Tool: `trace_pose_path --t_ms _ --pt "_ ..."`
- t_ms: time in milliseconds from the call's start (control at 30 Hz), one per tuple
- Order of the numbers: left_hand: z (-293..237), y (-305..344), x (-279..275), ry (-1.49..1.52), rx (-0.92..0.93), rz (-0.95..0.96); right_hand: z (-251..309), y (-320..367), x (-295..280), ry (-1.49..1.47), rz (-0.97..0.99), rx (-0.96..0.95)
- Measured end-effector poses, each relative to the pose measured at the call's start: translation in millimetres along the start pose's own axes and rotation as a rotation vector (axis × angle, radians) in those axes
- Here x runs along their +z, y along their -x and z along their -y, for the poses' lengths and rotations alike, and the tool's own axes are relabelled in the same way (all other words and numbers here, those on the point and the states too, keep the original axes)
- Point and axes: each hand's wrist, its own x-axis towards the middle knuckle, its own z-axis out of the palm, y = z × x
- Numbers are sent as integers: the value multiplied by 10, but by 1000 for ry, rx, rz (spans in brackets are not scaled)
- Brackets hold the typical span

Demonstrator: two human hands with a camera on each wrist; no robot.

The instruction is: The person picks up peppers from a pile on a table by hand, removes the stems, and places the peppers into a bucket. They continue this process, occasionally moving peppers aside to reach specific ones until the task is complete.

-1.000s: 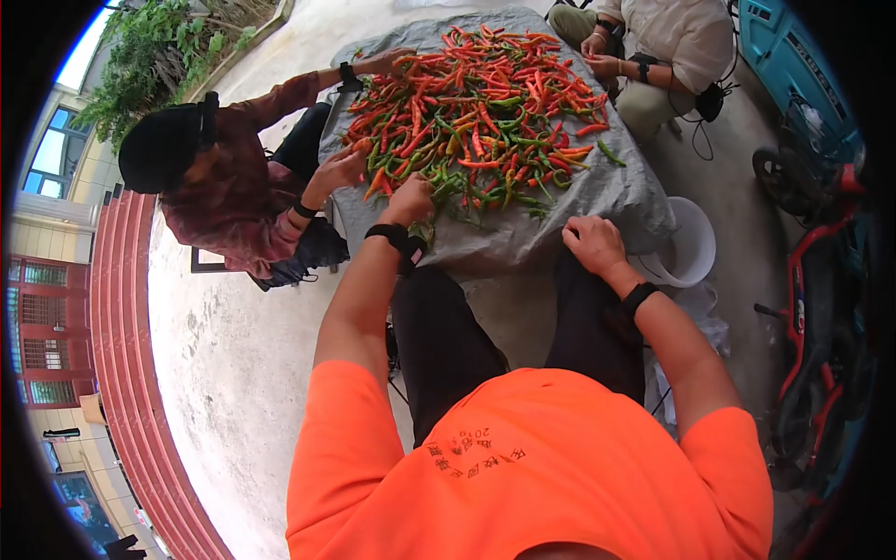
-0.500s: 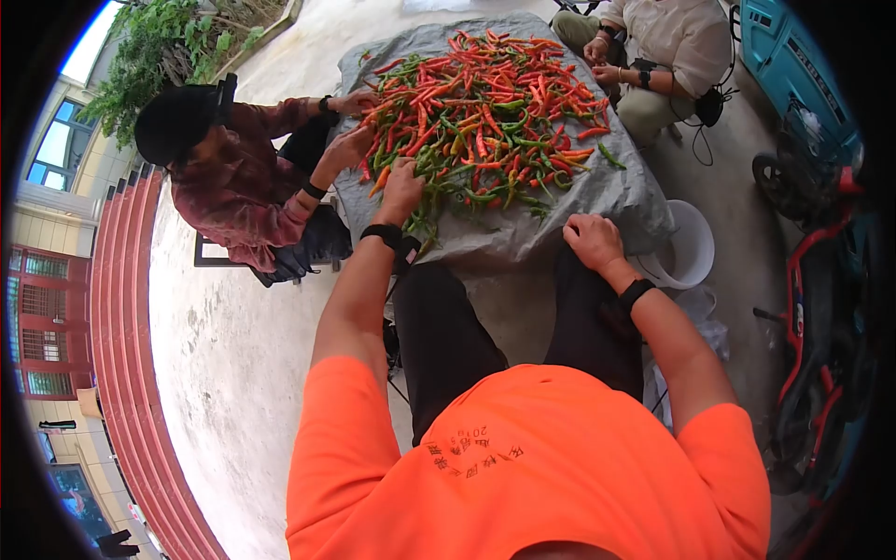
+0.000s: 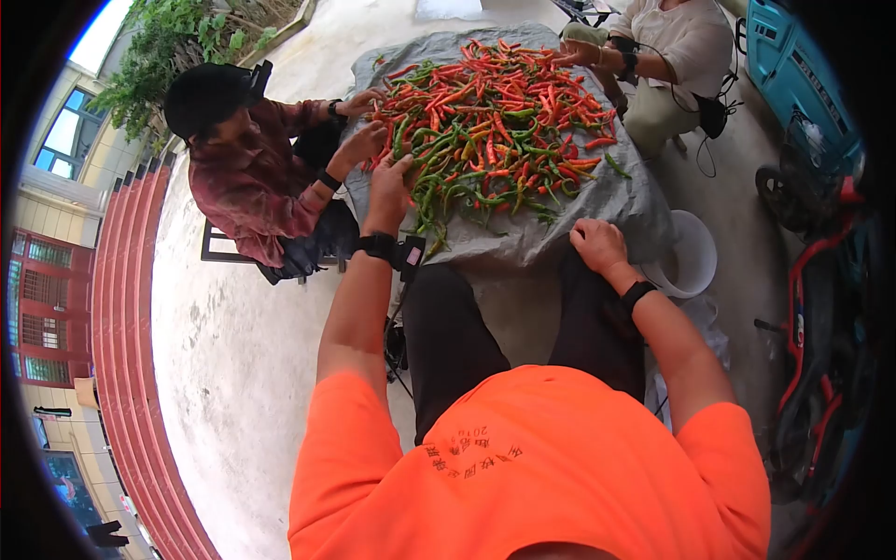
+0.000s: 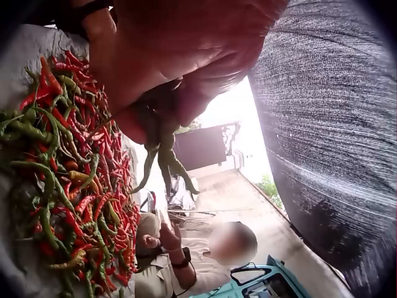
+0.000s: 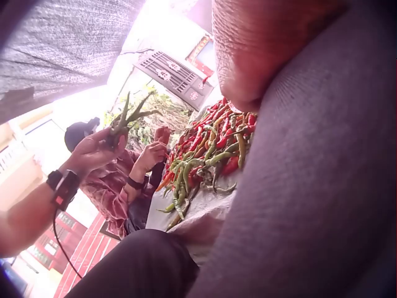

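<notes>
My left hand (image 3: 388, 194) is raised over the near left edge of the pile of chili peppers (image 3: 504, 121). It grips several green chili peppers (image 4: 166, 160), whose tips hang out below the fingers in the left wrist view. The same bunch of green chili peppers (image 5: 127, 118) fans out above that hand in the right wrist view. My right hand (image 3: 599, 245) rests on my right knee, beside the table's near edge, and holds nothing. Red, green and a few orange chilies lie heaped together on a grey sheet (image 3: 616, 201) over the table.
A person (image 3: 252, 187) in a dark cap sits at the left, both hands at the pile. Another person (image 3: 686, 56) in a light shirt sits at the far right, one hand at the pile. A white bucket (image 3: 693, 252) stands right of the table, near a red-framed vehicle (image 3: 798, 299).
My left hand has moved from the near edge of the pile up and left, with green chilies in it. The person at the far right has reached toward the pile. My right hand stays put.
</notes>
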Motion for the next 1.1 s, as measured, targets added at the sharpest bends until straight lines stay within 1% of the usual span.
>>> trace_pose_path --t_ms 67,167,200,267,367,467,567,600,667,700,733,767,867,933,967,1033,1067,1100 --pt "-53 220 104 125 -60 107 -3 0 1 20 10 13" --pt "-118 616 303 192 -171 257 19 -3 -65 -5 69 39" --pt "-136 744 351 204 -212 335 26 -10 -97 -93 107 97" --pt "-84 970 431 233 -272 394 42 -69 -161 -266 187 212" --pt "12 1248 491 195 -368 478 51 -246 -190 -1036 250 296" --pt "97 1492 587 136 -400 521 553 -138 -533 -1374 517 301" --pt "256 1607 543 188 -410 519 719 -65 -386 -1248 707 13" --pt "313 1645 517 221 -406 497 793 8 -376 -1187 726 46" --pt "421 1709 468 287 -389 451 847 125 -251 -1274 730 69" --pt "467 1765 458 353 -397 384 877 185 -212 -1317 731 78" --pt "511 1837 454 418 -403 318 913 253 -223 -1237 689 91" --pt "553 1890 434 483 -408 254 926 301 -180 -1265 604 147" --pt "786 1919 244 757 -525 239 911 394 22 -1356 367 300" --pt "909 1945 146 790 -572 316 939 454 78 -1431 245 386" --pt "974 1960 100 806 -595 354 952 476 105 -1381 266 366" --pt "1076 2010 41 721 -624 352 1031 507 136 -1282 307 326" --pt "1131 2032 15 678 -640 351 1059 525 187 -1283 319 268" --pt "1197 2023 -19 670 -646 397 1084 552 273 -1284 330 212"
